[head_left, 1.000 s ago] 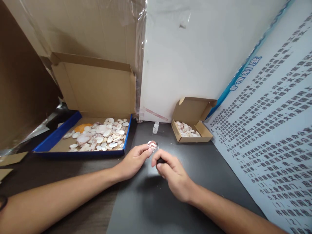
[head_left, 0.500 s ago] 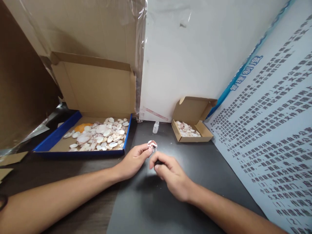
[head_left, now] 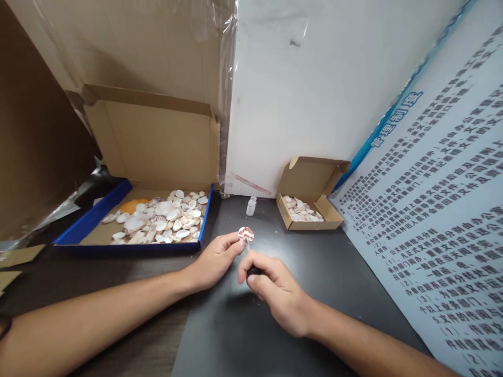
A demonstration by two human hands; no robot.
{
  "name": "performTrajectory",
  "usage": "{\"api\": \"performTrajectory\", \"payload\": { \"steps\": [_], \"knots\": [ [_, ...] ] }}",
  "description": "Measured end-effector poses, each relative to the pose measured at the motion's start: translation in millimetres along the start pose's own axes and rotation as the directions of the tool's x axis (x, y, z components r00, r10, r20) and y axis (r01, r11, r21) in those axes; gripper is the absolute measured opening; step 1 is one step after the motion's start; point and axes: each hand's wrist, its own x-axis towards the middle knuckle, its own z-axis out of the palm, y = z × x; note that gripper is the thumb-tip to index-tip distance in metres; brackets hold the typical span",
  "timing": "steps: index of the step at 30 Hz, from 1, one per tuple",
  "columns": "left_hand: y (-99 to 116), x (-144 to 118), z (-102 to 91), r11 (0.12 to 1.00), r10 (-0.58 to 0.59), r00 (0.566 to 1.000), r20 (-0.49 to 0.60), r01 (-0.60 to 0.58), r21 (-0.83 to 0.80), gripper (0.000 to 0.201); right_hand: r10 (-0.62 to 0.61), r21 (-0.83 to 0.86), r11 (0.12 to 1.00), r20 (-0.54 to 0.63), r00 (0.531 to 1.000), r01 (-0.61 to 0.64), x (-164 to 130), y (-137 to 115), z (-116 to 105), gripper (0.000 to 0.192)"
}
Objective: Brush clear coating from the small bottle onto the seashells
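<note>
The shell (head_left: 245, 235), pink-and-white, sits at the centre of the frame, pinched at its lower edge by the fingers (head_left: 234, 242) of the left hand (head_left: 214, 261). Just below it, the right hand (head_left: 275, 293) has its fingers curled tight around a small dark tool (head_left: 253, 270). Beyond, on the desk (head_left: 243, 335), stand a small bottle (head_left: 251, 205), a small box of shells (head_left: 304, 209) and, centre left, a blue-edged tray of shells (head_left: 129, 222).
</note>
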Motion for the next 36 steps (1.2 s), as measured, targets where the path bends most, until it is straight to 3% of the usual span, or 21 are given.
{"api": "performTrajectory", "payload": {
  "steps": [2, 6, 10, 15, 19, 24, 28, 33, 36],
  "knots": [
    [0.2, -0.2, 0.1, 1.0, 0.0, 1.0, -0.008, 0.0, 0.004, 0.029, 0.019, 0.019, 1.0, 0.009, 1.0, -0.019, 0.2, 1.2, 0.4, 0.013],
    [1.0, 0.1, 0.7, 1.0, -0.002, 1.0, 0.007, 0.002, -0.012, 0.029, 0.015, 0.016, 1.0, -0.095, 0.995, -0.014, 1.1, 3.9, -0.1, 0.012],
    [1.8, 0.2, 0.7, 1.0, -0.012, 1.0, -0.004, 0.012, -0.001, 0.03, -0.007, -0.003, 1.0, 0.005, 1.0, 0.007, 1.5, 2.5, -0.8, 0.013],
    [1.4, -0.2, 0.8, 1.0, -0.004, 1.0, 0.012, 0.004, -0.012, 0.03, -0.008, -0.022, 1.0, -0.119, 0.993, 0.005, 1.8, 4.1, -1.6, 0.014],
    [1.1, -0.4, 0.9, 1.0, -0.022, 1.0, -0.011, 0.022, 0.015, 0.031, 0.019, 0.024, 1.0, 0.009, 1.0, -0.019, 0.9, 4.8, -1.1, 0.014],
    [1.2, -0.2, 0.8, 1.0, 0.002, 1.0, 0.014, -0.002, -0.014, 0.029, 0.028, 0.028, 0.999, -0.108, 0.994, -0.025, 2.5, 6.1, -1.7, 0.014],
    [0.3, -0.2, 0.1, 1.0, -0.012, 1.0, -0.003, 0.012, 0.021, 0.032, 0.046, 0.06, 0.997, 0.033, 0.998, -0.048, 2.2, 5.2, -1.6, 0.014],
    [-0.4, 0.3, 0.0, 1.0, -0.001, 1.0, 0.014, 0.001, 0.012, 0.032, 0.027, 0.017, 1.0, -0.082, 0.996, -0.026, 2.2, 5.5, -2.4, 0.015],
    [-0.2, 0.1, 0.5, 1.0, -0.006, 1.0, -0.001, 0.006, 0.01, 0.033, 0.032, 0.037, 0.999, 0.022, 0.999, -0.033, 2.5, 5.7, -3.7, 0.015]
  ]
}}
